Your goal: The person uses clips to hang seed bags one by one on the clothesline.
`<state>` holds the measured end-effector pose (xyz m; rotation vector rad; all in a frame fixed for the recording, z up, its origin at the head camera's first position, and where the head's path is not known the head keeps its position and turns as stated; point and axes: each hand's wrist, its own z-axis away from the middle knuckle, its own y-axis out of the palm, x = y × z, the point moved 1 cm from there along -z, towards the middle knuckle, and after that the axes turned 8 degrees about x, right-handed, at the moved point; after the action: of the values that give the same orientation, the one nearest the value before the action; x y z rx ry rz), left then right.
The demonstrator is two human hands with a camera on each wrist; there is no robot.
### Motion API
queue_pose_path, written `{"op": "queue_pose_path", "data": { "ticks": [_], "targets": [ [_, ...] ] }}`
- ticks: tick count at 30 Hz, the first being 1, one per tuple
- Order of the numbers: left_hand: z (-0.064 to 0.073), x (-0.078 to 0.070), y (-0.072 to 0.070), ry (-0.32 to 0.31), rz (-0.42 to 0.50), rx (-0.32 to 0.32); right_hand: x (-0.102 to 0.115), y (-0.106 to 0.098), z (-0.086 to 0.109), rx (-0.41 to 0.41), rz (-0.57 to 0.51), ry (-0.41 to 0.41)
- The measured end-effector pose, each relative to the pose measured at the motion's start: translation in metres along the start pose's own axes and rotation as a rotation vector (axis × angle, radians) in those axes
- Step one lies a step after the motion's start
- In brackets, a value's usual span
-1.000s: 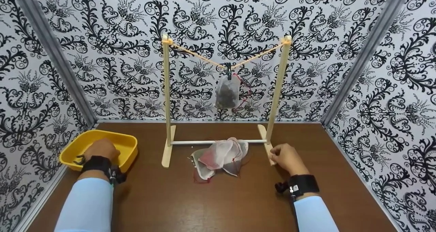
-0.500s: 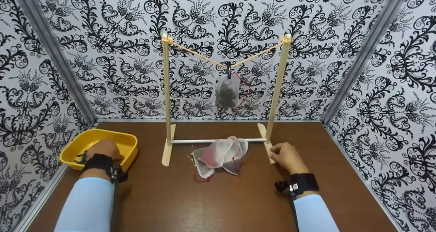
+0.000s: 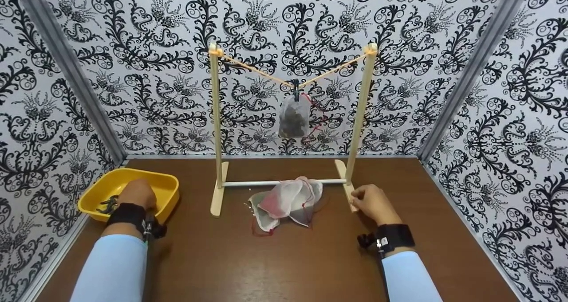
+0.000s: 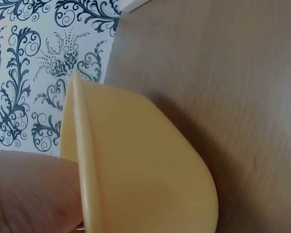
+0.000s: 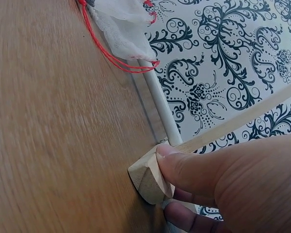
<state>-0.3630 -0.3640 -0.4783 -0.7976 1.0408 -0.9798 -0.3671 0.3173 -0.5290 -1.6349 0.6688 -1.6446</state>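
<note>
Light-blue sleeves [image 3: 113,266] are worn with black wristbands [image 3: 400,235]; a small dark device [image 3: 366,241] is mounted on each, and the right band is marked with a white patch [image 3: 384,241].

My left forearm [image 3: 111,266] and right forearm [image 3: 410,277] are both angling inward, well apart. My left hand [image 3: 138,193] is showing its back, fingers hiding underneath, grip unreadable. My right hand [image 3: 372,204] is pinching, thumb [image 5: 184,167] opposing the curled fingers [image 5: 182,216].
</note>
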Motion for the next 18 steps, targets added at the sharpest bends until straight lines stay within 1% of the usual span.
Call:
{"op": "queue_pose_path", "data": {
  "ticks": [2, 4, 7, 9, 12, 14, 16, 18],
  "targets": [
    [-0.002, 0.002, 0.001, 0.0, 0.022, 0.009, -0.001, 0.0, -0.001, 0.002, -0.001, -0.005],
    [-0.002, 0.003, 0.002, 0.007, 0.028, 0.001, -0.002, 0.001, -0.001, 0.002, -0.001, -0.007],
    [0.002, 0.0, 0.003, 0.007, 0.025, -0.014, -0.003, 0.001, -0.001, 0.004, -0.003, -0.005],
    [0.007, -0.002, 0.004, 0.003, 0.001, -0.029, -0.002, 0.001, -0.001, 0.005, 0.008, 0.003],
    [0.018, -0.008, 0.003, -0.034, -0.016, -0.022, -0.001, 0.001, 0.0, 0.008, 0.023, 0.015],
    [0.025, -0.014, 0.002, -0.059, -0.018, -0.006, -0.001, 0.001, 0.0, 0.009, 0.031, 0.021],
    [0.032, -0.02, 0.0, -0.08, -0.001, 0.016, -0.001, 0.001, 0.0, 0.01, 0.027, 0.022],
    [0.037, -0.024, -0.002, -0.083, 0.01, 0.031, -0.001, 0.001, -0.001, 0.01, 0.023, 0.022]
  ]
}}
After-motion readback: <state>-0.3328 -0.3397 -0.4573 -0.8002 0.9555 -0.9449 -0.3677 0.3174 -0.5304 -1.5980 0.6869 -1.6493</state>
